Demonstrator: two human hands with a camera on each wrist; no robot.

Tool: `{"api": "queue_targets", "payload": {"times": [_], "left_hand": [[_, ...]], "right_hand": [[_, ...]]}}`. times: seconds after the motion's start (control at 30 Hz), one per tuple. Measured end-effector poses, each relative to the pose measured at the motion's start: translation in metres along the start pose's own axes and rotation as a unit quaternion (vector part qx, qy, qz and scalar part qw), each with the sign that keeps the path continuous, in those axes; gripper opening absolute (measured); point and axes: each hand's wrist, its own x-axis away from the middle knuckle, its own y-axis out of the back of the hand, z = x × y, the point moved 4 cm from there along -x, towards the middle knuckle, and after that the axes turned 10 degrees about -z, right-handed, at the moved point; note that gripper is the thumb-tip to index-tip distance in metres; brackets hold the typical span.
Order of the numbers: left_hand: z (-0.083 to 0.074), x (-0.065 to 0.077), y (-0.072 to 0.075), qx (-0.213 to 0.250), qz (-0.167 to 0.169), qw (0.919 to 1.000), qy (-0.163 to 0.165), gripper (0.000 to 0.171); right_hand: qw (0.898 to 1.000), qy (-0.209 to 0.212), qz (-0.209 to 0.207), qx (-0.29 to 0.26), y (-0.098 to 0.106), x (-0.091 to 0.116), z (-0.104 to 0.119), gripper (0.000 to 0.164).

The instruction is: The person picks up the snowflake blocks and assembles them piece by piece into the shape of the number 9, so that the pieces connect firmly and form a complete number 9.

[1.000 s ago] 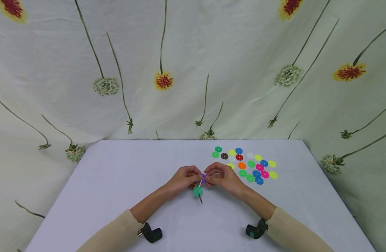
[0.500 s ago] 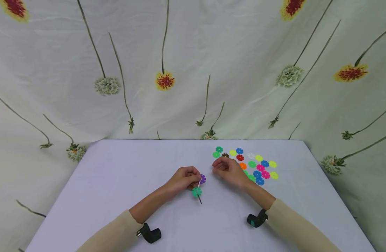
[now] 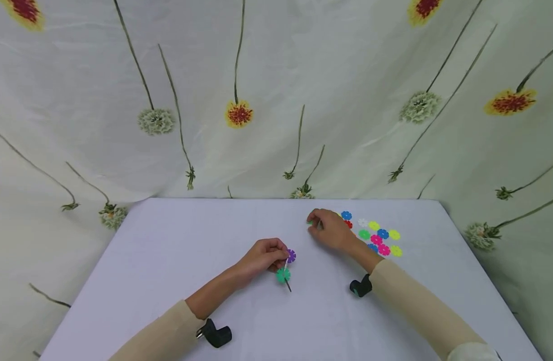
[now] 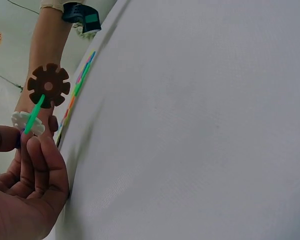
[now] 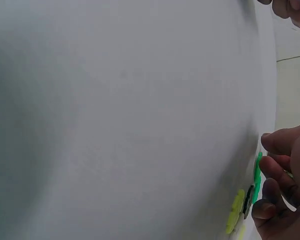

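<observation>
The left grip (image 3: 264, 255) pinches a purple disc (image 3: 292, 256); the right grip (image 3: 329, 229), fingers apart, has green discs (image 5: 257, 186) just beside it.

An indoor spot, it seems, home or studio impossible to tell: flower-printed cloth (image 3: 349, 75) hangs behind and at both sides of a white counter (image 3: 190, 225)

Right hand (image 3: 331, 229) off purple disc (image 3: 291, 256); now beside green discs (image 5: 257, 175)
</observation>
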Motion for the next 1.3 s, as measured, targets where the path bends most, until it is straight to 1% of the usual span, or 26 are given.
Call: {"api": "queue_targets", "payload": {"times": [0.17,0.27,0.43,0.6,0.77,0.93,1.03,1.2,1.3], "left_hand": [[-0.003,0.0,-0.003,0.0,0.004,1.0,-0.001,0.019],[-0.003,0.0,-0.004,0.001,0.002,1.0,0.005,0.017],[-0.004,0.0,-0.005,0.001,0.004,1.0,0.003,0.018],[-0.005,0.0,-0.005,-0.002,0.006,1.0,-0.003,0.02],[-0.005,0.0,-0.004,-0.002,0.004,1.0,0.001,0.02],[-0.005,-0.002,-0.003,-0.003,0.004,1.0,0.002,0.021],[-0.006,-0.003,-0.002,-0.005,0.003,1.0,0.001,0.022],[-0.005,-0.003,-0.002,-0.003,0.002,1.0,0.002,0.021],[-0.004,-0.003,-0.002,-0.002,0.001,1.0,0.004,0.021]], "right_hand": [[0.999,-0.007,0.003,0.047,0.005,-0.006,-0.006,0.021],[0.999,-0.012,0.008,0.052,0.011,-0.009,-0.009,0.025],[0.998,-0.019,0.018,0.05,0.013,-0.012,-0.014,0.026],[0.999,-0.033,0.025,0.032,0.013,-0.014,-0.016,0.025],[0.999,-0.041,0.032,0.015,0.014,-0.017,-0.016,0.024],[0.999,-0.031,0.03,-0.004,0.014,-0.017,-0.016,0.023],[0.999,-0.02,0.021,-0.016,0.014,-0.016,-0.017,0.021],[0.999,-0.007,0.002,-0.049,0.013,-0.009,-0.014,0.013],[0.998,0.003,-0.003,-0.067,0.012,-0.004,-0.011,0.012]]}}
